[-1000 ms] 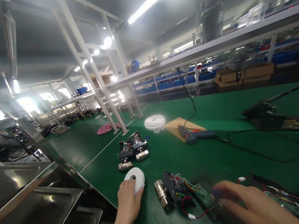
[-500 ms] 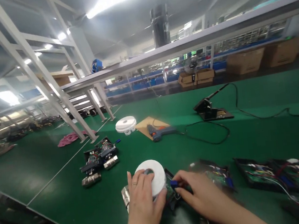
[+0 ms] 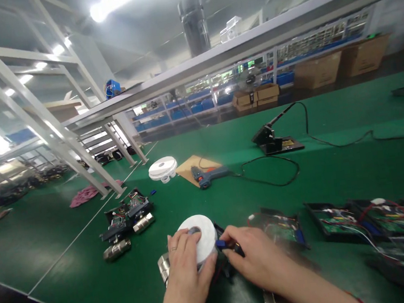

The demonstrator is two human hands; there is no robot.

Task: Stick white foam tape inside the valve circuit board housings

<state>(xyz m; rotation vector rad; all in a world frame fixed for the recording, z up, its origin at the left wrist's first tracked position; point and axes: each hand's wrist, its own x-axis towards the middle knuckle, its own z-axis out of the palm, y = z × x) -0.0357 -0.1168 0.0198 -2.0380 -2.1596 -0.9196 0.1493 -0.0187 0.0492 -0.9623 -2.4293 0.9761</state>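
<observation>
My left hand (image 3: pixel 187 275) is closed over a white tape roll (image 3: pixel 204 229), its fingers across the top near the hole and its thumb at the near side. A small blue block (image 3: pixel 220 243) is pinched between the thumb and fingertips of my right hand (image 3: pixel 253 252), right beside the roll's edge. Beneath the roll and hands is a dark device with a silver metal fitting (image 3: pixel 163 267) sticking out at the left. Most of that device is hidden by my hands.
Two valve-like units (image 3: pixel 127 218) with open electronics sit to the left. Beyond are white discs (image 3: pixel 162 168), a glue gun (image 3: pixel 208 175) on cardboard and a soldering iron stand (image 3: pixel 277 143) with its cable. Open black housings (image 3: pixel 336 221) with wires line the right.
The whole view has shifted, so things sit further left in it. My right hand has brought the blue block closer to the roll's edge. My left hand keeps its hold.
</observation>
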